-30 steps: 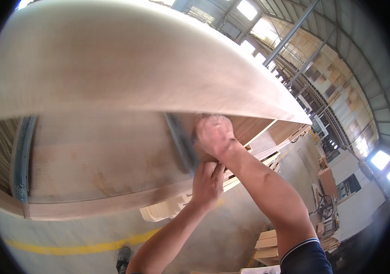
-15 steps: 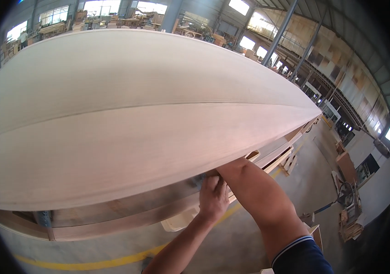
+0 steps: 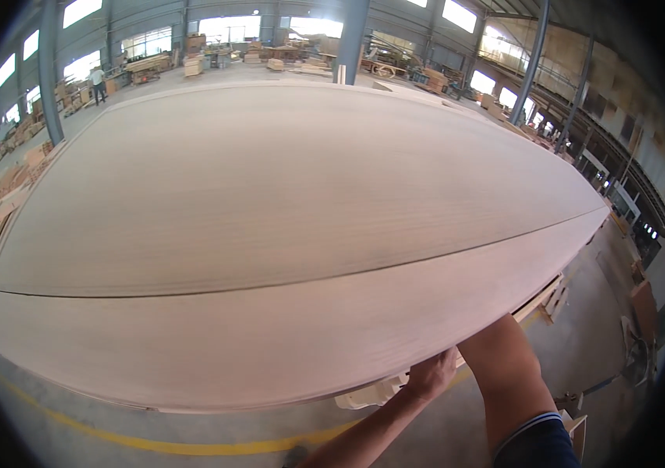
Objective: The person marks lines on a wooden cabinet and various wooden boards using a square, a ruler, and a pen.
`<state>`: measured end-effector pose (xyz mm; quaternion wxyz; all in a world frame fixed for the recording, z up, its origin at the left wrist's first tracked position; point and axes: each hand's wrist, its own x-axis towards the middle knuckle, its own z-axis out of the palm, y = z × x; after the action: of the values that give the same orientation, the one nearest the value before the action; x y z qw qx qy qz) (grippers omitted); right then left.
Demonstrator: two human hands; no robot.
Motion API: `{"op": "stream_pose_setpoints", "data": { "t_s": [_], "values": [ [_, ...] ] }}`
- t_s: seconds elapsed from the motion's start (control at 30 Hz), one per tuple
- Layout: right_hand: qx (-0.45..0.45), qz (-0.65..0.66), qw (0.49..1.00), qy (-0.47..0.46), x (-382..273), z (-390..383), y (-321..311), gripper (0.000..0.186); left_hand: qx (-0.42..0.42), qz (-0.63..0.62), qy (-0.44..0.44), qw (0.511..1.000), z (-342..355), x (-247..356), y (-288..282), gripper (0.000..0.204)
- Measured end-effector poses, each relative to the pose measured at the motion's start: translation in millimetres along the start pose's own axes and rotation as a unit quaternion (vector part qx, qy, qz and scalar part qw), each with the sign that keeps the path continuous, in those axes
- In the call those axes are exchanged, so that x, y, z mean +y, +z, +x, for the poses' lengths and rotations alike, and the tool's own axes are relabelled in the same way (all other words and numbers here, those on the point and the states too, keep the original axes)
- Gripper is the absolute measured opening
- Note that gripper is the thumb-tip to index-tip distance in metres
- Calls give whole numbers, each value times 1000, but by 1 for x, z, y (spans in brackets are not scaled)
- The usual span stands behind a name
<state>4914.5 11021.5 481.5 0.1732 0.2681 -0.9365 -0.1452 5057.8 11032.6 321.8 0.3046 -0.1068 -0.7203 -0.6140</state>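
A large pale wooden tabletop-like panel [image 3: 293, 187] fills most of the head view. A dark seam runs across it, setting off a strip along the near side. My left hand [image 3: 432, 376] is at the near right edge, its fingertips hidden beneath the panel. Just right of it, my right arm [image 3: 504, 363] reaches under the same edge; the right hand is out of sight there. What either hand touches below cannot be made out. A pale wooden piece [image 3: 367, 392] shows under the edge beside my left hand.
A yellow line [image 3: 215, 448] crosses the grey floor in front of the panel. Wooden slats [image 3: 555, 300] stand out beyond its right side. Blue-grey columns [image 3: 352, 43] and stacks of timber are farther back, and a person [image 3: 98, 84] stands at the far left.
My view has lifted and shifted, so more of the panel's top shows and the open frame beneath it is hidden. Both arms appear farther right and lower; my left hand is more covered.
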Motion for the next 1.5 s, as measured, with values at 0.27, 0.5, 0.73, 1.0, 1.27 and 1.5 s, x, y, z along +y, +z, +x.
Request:
{"op": "stream_pose_setpoints", "data": {
  "t_s": [0.27, 0.5, 0.73, 1.0, 1.27, 1.5],
  "values": [
    [-9, -5, 1000, 11, 12, -17, -11, 33, 63, 119, 162, 978, -5, -7, 9, 23],
    [-7, 45, 996, -76, -28, -61, -30, 31, 53, 161, 87, 982, 3, 5, -13, 28],
    [7, -20, 991, -134, -35, -159, -69, 26, 48, -364, 5, 930, 1, -32, 13, 45],
    [-108, 148, 980, 76, -26, -227, -141, 10, 39, 127, 114, 985, 0, 6, -28, 44],
    [-47, 437, 844, 306, -1, -367, -103, 16, -160, -56, -17, 985, -159, 63, -16, 21],
    [-99, 700, 543, 454, 14, -443, -57, 43, -376, -103, 97, 916, -250, 86, -2, 48]
  ]
}}
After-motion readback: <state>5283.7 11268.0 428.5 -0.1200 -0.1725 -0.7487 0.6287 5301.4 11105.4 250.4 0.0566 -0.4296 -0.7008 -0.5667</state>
